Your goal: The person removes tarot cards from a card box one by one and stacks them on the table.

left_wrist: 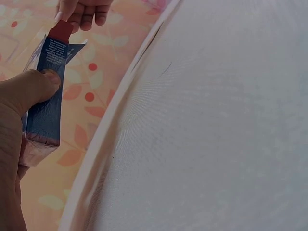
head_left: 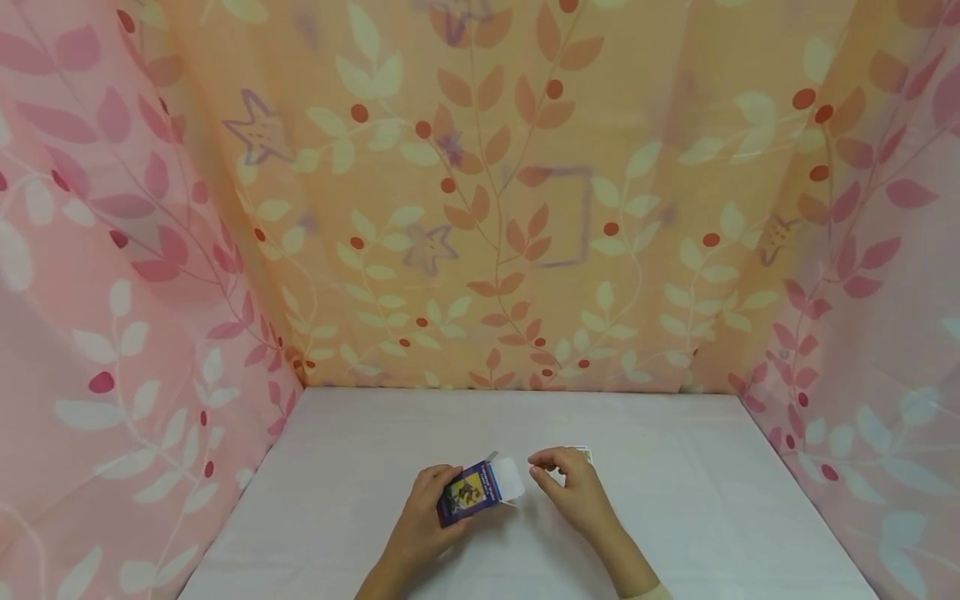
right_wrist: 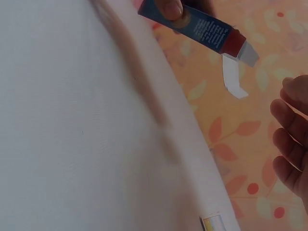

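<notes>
Item under inspection: one small card box, held above the table, which is covered in white cloth. The box serves as the reference point below.

The left hand grips the box from its left side, fingers along the far edge and thumb along the near edge; the wrist view confirms the thumb pressed flat on a narrow side printed with small white text. The grip is narrow, set to the thickness of the box. The broad face is dark blue to purple, with lettering and a yellow picture panel.

The right end of the box is unfastened. A white lid flap extends from it, its tip bent, with smaller side flaps standing out beside it. A red section shows at the same end; the view is dim, and it may be either a flap or part of the contents.

The right hand is just right of the lid flap, apart from the box. Its fingers are loosely bent and its grip is empty, with a small gap between thumb and forefinger. A pale sleeve shows at its forearm.

Right of the box, partly hidden behind the right hand, white-edged cards lie on the table; their number cannot be told.

Beyond the box hangs an orange leaf-patterned curtain.
</notes>
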`<act>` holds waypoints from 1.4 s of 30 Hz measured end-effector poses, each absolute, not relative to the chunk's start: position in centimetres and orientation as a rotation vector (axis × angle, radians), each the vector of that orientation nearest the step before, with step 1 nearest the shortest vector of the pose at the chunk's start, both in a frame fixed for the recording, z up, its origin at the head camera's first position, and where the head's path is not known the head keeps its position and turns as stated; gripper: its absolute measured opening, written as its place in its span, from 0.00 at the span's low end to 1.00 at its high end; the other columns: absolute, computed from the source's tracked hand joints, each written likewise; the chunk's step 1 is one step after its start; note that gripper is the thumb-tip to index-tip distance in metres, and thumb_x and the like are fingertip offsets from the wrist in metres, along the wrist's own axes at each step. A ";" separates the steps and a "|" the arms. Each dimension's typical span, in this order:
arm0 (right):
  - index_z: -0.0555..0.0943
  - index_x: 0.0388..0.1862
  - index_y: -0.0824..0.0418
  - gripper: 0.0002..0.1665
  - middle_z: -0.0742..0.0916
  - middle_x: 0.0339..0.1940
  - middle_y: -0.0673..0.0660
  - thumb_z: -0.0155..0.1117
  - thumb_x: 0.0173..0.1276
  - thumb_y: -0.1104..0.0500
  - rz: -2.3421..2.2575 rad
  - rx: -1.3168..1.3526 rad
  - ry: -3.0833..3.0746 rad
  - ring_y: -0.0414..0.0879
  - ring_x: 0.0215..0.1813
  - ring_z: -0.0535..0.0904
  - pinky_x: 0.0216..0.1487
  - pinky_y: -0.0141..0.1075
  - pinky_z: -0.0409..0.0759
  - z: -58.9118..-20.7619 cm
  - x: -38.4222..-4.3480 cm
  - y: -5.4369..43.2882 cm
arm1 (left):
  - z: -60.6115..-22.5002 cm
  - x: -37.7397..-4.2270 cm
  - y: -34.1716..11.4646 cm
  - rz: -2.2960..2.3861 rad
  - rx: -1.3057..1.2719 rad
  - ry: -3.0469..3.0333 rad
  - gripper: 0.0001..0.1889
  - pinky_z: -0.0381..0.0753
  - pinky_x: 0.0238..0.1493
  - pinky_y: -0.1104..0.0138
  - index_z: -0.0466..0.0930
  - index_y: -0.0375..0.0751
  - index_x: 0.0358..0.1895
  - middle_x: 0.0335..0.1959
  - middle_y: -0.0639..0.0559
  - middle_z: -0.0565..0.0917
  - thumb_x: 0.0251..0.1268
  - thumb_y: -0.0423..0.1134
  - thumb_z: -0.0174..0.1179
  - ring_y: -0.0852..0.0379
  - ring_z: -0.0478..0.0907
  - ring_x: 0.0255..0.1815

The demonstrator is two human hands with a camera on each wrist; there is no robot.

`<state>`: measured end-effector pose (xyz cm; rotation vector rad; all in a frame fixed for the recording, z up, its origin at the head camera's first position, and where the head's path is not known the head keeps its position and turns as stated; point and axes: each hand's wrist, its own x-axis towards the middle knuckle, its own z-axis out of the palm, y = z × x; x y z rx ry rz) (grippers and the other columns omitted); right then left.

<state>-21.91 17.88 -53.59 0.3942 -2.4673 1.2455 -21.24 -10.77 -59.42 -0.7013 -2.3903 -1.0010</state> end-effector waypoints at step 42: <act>0.88 0.40 0.47 0.05 0.85 0.33 0.38 0.73 0.67 0.50 1.325 0.451 -2.597 0.40 0.38 0.78 0.39 0.37 0.79 -55.2 -20.9 14.6 | -59.0 -20.9 -10.7 -1.082 -0.690 -2.428 0.44 0.80 0.63 0.60 0.75 0.55 0.68 0.61 0.62 0.75 0.42 0.44 0.84 0.62 0.73 0.61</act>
